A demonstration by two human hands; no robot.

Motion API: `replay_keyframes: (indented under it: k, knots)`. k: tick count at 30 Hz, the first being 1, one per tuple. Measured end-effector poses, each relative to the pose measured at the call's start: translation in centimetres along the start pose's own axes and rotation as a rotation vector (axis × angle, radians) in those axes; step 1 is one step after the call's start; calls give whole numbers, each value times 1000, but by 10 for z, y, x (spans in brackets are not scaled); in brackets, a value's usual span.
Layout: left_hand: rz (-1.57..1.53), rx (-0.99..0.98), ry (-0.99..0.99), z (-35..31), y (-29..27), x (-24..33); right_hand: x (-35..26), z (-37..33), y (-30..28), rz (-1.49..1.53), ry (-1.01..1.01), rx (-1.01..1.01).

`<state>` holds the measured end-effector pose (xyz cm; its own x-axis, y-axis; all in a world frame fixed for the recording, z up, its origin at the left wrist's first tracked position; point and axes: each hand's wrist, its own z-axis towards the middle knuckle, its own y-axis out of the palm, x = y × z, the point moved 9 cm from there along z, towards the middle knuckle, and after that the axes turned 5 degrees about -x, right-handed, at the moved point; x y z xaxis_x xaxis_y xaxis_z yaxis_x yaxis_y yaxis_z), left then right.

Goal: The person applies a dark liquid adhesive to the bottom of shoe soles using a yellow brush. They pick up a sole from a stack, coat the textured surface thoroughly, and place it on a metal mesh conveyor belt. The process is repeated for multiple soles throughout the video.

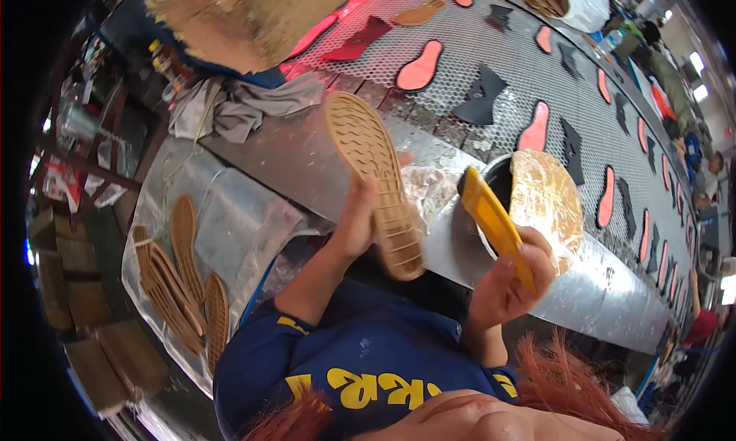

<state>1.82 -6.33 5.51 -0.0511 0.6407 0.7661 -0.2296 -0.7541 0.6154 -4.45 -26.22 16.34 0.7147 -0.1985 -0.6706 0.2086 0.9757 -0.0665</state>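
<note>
My left hand [359, 220] is closed around a tan shoe sole [368, 146], held upright with its ridged tread showing. The fingers behind the sole are partly hidden. In my right hand [515, 284] is a yellow-handled brush [494, 222], its dark tip pointing up and to the left, apart from the sole. Just behind the brush stands a round pot [484, 245] with a dark inside. A tan board wrapped in clear plastic [548, 199] partly covers the pot.
A mesh conveyor [483, 54] carries pink-topped soles [419, 65] and black upper pieces [481, 96]. More tan soles [182, 245] lie on a plastic-covered surface [230, 203] at left. A grey cloth [238, 107] lies by the metal table edge [268, 169]. Cardboard boxes [130, 364] stand lower left.
</note>
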Motion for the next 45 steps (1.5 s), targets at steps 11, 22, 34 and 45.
replay_keyframes:
  k: [11,22,34,45]
  knots:
    - [-510,-327,-363,-8,55,-32,42,34,32,-215,-165,-256]
    - [-852,-337,-480,-17,63,-43,71,30,11,-92,179,-204]
    - [-837,-117,-422,-13,29,-68,46,7,30,-113,72,-311]
    - [-307,-31,-108,175,31,-29,9,8,-50,315,192,126]
